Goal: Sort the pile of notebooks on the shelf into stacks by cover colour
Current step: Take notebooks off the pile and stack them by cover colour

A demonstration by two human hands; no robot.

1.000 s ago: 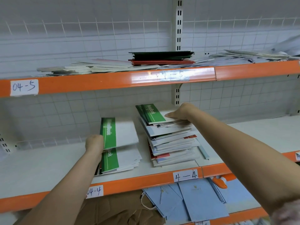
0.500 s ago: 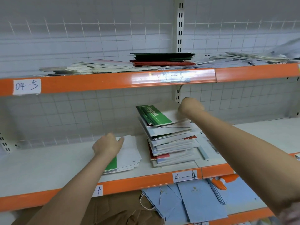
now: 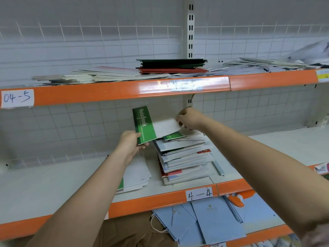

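A green-and-white notebook [image 3: 151,126] is held in the air above the pile [image 3: 185,157], tilted, its green band at the left and its white part at the right. The left hand [image 3: 130,144] grips its lower left corner, thumb on the green band and fingers curled beneath. The right hand [image 3: 189,118] pinches its right edge, at 3 o'clock from the cover.

The pile sits just below, at 5 o'clock from the held notebook, on the middle shelf [image 3: 53,182]. It is an untidy heap of white, green and red covers, fanned out of line, with another green one on top. At 9 o'clock from the pile lies the green stack [image 3: 135,177], a lower heap of white covers with a green strip showing, partly hidden by the left forearm.

A thin pale strip [image 3: 218,167] lies at 3 o'clock from the pile. On the orange shelf edge at 6 o'clock is a label [image 3: 199,193] reading "4—4".

At 12 o'clock, the upper shelf [image 3: 106,91] carries a dark green and red stack [image 3: 171,65] among spread pale booklets, and a tag [image 3: 17,98] reading "04-5" at far left. At 6 o'clock, the bottom shelf holds light blue bags [image 3: 213,221] and an orange object [image 3: 236,200].
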